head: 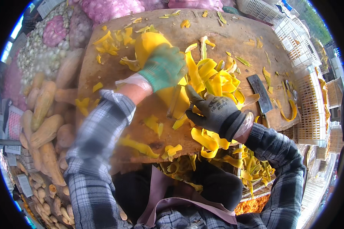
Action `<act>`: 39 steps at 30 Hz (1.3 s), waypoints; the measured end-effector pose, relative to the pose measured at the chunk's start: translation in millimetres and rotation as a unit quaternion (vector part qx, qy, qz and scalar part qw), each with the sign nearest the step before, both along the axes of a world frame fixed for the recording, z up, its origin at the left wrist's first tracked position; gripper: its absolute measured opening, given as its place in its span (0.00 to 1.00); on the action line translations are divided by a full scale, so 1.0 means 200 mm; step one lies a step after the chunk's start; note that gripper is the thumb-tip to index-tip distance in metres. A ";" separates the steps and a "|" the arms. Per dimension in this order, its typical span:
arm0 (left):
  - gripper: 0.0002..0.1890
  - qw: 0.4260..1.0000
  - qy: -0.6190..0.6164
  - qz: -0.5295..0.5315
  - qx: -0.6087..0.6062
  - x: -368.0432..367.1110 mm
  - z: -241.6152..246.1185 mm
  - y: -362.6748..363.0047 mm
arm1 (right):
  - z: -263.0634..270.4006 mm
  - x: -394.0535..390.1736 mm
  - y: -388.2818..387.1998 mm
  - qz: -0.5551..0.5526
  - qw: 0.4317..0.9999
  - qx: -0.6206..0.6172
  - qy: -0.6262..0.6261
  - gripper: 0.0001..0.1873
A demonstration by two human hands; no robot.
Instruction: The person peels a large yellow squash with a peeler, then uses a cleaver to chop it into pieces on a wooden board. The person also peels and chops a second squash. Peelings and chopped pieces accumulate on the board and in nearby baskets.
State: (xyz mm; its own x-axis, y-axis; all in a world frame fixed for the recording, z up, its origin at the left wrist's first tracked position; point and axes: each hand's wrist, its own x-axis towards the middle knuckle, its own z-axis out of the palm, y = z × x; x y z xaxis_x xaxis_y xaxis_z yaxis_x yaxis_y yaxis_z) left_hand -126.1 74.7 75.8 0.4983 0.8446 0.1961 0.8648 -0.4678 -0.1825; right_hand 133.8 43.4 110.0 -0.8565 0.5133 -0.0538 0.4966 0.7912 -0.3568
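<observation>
A peeled yellow-orange squash (pixel 144 45) lies on the wooden board (pixel 232 34), running from the upper left down towards my right hand. My left hand (pixel 167 67), in a green knit glove, grips it around its middle. In a grey coated glove, my right hand (pixel 215 113) is shut on the handle of a wide metal peeler (pixel 173 101), whose frame rests against the squash's lower end. Curled yellow peels (pixel 218 80) are heaped beside the squash, and more hang over the board's near edge below my right hand.
A cleaver (pixel 259 93) lies on the board at the right, with metal tools (pixel 291 90) beyond it. White plastic crates (pixel 309 106) line the right side. Unpeeled squashes (pixel 47 128) are piled at the left. Pink net sacks (pixel 111 10) stand behind the board. Peels (pixel 255 166) fill a container below its edge.
</observation>
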 end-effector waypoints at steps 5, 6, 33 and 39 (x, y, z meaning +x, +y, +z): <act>0.10 0.997 -0.069 0.022 0.024 -0.04 -0.03 -0.02 | -0.06 0.31 -0.06 -0.128 0.980 -0.047 -0.143 0.40; 0.10 0.995 -0.092 0.004 0.049 -0.05 -0.03 -0.03 | -0.06 0.40 -0.11 -0.115 0.989 -0.037 -0.089 0.40; 0.52 0.774 -0.390 0.448 0.218 -0.12 -0.13 -0.88 | -0.36 -0.12 -0.14 -0.204 0.789 -0.427 0.392 0.35; 0.65 0.546 -0.577 0.566 0.220 -0.02 -0.31 -0.75 | -0.45 -0.42 -0.23 -0.171 0.808 -0.481 0.293 0.35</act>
